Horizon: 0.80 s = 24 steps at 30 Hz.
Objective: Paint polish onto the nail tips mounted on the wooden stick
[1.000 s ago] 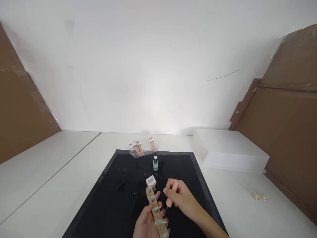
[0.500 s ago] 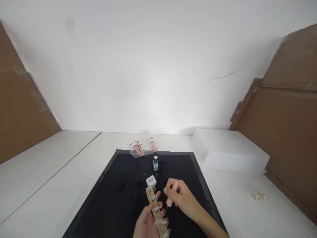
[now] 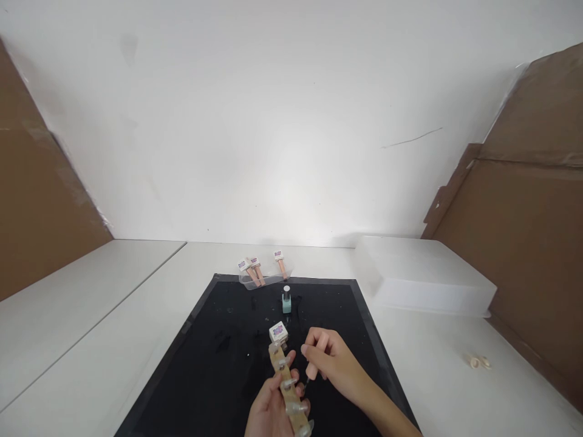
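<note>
My left hand (image 3: 268, 408) grips a wooden strip (image 3: 283, 377) that carries several clear nail tips (image 3: 296, 408) along its length. Between the thumb and fingers of my right hand (image 3: 334, 361) is a nail polish brush with a long pink handle (image 3: 313, 369). Its dark bristle end points down beside the fingertips of my left hand; whether it touches a nail tip I cannot tell. Just beyond the strip's far end stands a white nail polish bottle (image 3: 278, 332) with a purple print. Farther back is a mint green bottle (image 3: 286, 303) with a dark, silver-topped cap.
Three pink-handled bottles with white bases lie in a clear tray (image 3: 252, 285) at the black mat's (image 3: 204, 358) back edge. On the right stand a white plastic box (image 3: 432, 273) and small cream rings (image 3: 477, 362). Cardboard panels (image 3: 523, 243) flank the white table.
</note>
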Tool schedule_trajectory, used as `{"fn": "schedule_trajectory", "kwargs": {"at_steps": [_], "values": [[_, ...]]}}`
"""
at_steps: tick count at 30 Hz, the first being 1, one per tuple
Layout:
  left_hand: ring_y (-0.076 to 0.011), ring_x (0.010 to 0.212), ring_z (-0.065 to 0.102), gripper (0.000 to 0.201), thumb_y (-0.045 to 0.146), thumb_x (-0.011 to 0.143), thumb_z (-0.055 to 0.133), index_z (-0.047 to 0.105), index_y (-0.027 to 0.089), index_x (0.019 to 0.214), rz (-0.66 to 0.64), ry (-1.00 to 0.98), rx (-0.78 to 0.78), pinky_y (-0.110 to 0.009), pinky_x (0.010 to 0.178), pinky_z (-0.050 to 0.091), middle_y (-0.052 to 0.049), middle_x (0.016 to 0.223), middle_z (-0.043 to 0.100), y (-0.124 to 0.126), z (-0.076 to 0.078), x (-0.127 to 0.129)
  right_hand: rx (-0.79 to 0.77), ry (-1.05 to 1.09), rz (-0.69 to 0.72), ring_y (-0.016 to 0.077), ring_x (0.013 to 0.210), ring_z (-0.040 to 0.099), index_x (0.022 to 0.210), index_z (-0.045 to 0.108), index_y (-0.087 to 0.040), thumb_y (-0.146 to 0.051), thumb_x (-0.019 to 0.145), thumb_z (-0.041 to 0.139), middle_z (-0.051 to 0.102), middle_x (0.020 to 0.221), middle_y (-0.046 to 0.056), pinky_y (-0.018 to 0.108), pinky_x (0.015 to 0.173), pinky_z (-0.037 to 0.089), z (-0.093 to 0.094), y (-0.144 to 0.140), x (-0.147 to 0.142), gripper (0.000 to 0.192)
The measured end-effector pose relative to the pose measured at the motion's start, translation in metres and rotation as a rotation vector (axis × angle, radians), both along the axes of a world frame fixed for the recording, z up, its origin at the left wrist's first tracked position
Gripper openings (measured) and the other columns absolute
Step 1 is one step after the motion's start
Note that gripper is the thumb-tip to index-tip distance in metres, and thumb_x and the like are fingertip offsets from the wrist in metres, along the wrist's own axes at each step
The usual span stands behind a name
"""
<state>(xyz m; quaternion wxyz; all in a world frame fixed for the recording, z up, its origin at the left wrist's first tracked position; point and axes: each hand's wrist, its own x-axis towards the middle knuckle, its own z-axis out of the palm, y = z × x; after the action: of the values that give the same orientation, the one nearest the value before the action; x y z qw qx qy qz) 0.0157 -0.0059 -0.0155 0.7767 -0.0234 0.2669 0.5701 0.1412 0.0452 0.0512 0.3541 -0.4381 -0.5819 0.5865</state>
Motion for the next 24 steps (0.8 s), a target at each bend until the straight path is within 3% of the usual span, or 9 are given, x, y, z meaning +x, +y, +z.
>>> {"fn": "schedule_trajectory", "kwargs": {"at_steps": [12,24], "values": [[-0.0131,0.058,0.053,0.040,0.017,0.084,0.046,0.045,0.019,0.125,0.005,0.009,-0.012,-0.027,0.058,0.041,-0.001,0.072,0.058,0.0012,0.0019,-0.0004,0.017,0.005,0.001,0.0077,0.039,0.041,0.056,0.047,-0.019,-0.023,0.077,0.054,0.054,0.045,-0.004,0.020,0.044,0.031,-0.0045,0.0012,0.0007,0.022],[-0.0132,0.059,0.053,0.040,0.018,0.083,0.048,0.048,0.019,0.123,-0.004,0.046,0.005,-0.028,0.058,0.042,-0.002,0.073,0.059,-0.0005,0.0005,-0.0007,0.009,0.006,-0.001,0.0094,0.042,0.047,0.055,0.047,-0.019,-0.027,0.076,0.056,0.054,0.045,-0.004,0.020,0.044,0.032,-0.0030,0.0004,0.0007,0.023]]}}
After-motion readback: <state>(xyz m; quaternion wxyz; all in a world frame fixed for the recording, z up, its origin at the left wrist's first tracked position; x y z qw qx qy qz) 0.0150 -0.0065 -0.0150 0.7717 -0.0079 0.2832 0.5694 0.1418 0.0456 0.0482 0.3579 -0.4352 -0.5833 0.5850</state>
